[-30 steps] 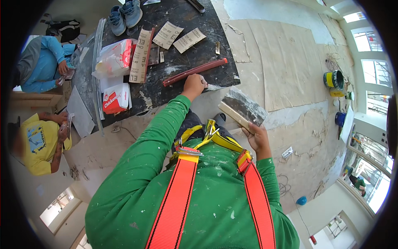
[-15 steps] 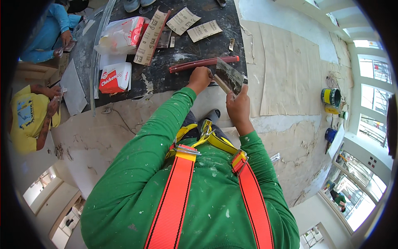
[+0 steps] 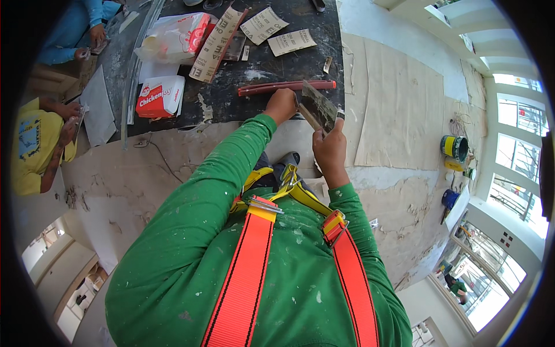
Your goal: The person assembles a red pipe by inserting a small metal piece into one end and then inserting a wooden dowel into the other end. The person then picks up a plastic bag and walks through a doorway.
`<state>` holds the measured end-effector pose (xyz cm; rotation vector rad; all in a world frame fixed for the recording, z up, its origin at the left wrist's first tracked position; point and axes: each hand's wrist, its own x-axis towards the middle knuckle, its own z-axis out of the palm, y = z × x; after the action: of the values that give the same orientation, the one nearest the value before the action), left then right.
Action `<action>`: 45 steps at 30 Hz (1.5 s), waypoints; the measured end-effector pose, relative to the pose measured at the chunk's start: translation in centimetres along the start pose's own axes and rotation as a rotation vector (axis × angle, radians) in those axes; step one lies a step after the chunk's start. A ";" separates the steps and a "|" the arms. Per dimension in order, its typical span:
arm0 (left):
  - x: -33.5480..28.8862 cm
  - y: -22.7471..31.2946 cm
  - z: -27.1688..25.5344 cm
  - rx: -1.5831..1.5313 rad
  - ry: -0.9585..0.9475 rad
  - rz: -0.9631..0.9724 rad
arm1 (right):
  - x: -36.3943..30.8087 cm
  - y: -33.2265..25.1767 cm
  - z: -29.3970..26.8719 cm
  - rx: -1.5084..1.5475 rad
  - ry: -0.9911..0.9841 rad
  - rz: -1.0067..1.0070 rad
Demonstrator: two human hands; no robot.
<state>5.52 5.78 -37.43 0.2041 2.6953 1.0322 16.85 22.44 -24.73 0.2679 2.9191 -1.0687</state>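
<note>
Between my hands, at the near edge of the dark table, is a smeared grey flat metal blade (image 3: 319,107) with a pale strip along its near-left edge. My right hand (image 3: 329,146) is closed around its lower right part, with the thumb up against it. At the blade's left edge, the fingers of my left hand (image 3: 281,106) are curled closed; whatever they pinch is hidden. Just beyond my left hand lies a long reddish roll of sandpaper (image 3: 260,89). Further off are a curved sandpaper strip (image 3: 215,49) and two cut sandpaper pieces (image 3: 263,25) (image 3: 291,42).
A red and white food box (image 3: 160,97) and a plastic bag (image 3: 173,43) sit on the table's left (image 3: 231,107). Two people work at the far left, one in a yellow shirt (image 3: 34,144). Buckets (image 3: 454,148) stand on the right, beyond floor sheeting (image 3: 399,110).
The view has shifted slightly, so the table and floor things appear a little displaced. Both hands keep almost the same pose around the blade, which is tilted slightly differently.
</note>
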 end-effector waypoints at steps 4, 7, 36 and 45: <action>-0.2 -0.3 0.4 0.047 0.022 0.030 | 0.4 -0.8 -0.8 0.021 0.071 -0.040; 0.1 -1.3 1.0 -0.002 -0.023 0.037 | 0.4 -1.7 -1.2 0.100 0.145 -0.072; -0.6 -0.8 0.2 -0.083 -0.029 -0.009 | -0.8 -0.5 0.2 0.000 0.078 -0.093; -1.1 -0.2 -0.2 -0.074 -0.015 0.021 | -1.6 -0.1 0.2 -0.008 0.092 -0.056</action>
<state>6.50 5.26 -37.27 0.2264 2.6419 1.1297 18.36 22.00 -24.71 0.2419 3.0288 -1.0793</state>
